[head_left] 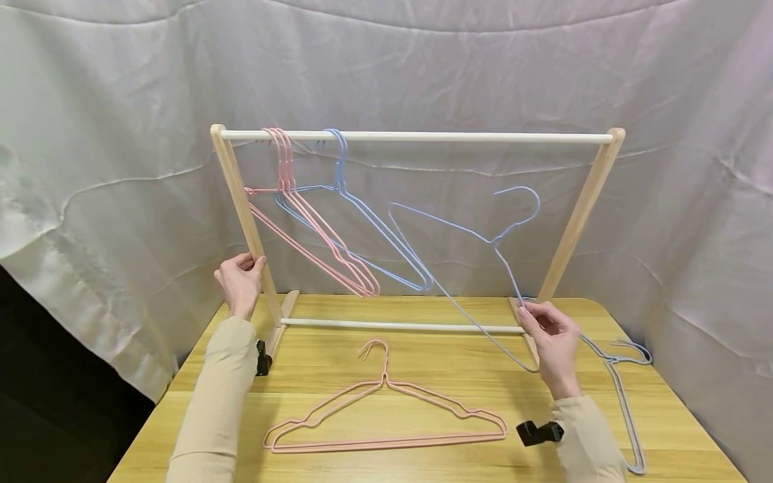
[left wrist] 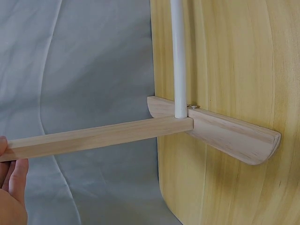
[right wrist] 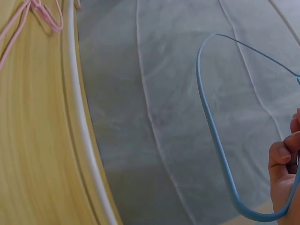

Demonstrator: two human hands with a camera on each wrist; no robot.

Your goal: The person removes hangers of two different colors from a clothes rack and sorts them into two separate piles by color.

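Note:
My right hand point(head_left: 554, 342) grips a blue wire hanger point(head_left: 454, 295) by one side, its hook raised below the rack's rail at the right. The right wrist view shows the fingers point(right wrist: 281, 154) curled at the hanger's blue wire point(right wrist: 213, 126). At the left, my left hand point(head_left: 240, 278) pinches the wooden upright point(head_left: 241, 201) of the garment rack between thumb and fingers. Several pink hangers point(head_left: 314, 231) and blue hangers point(head_left: 377, 228) hang from the white rail point(head_left: 471, 137) toward its left end.
Pink hangers point(head_left: 386, 443) lie on the wooden table point(head_left: 338, 376) in front of the rack. More blue hangers point(head_left: 625, 402) lie at the right, beside my right forearm. A white lower bar point(head_left: 386, 326) joins the rack's feet. Grey curtain point(head_left: 423, 74) hangs behind.

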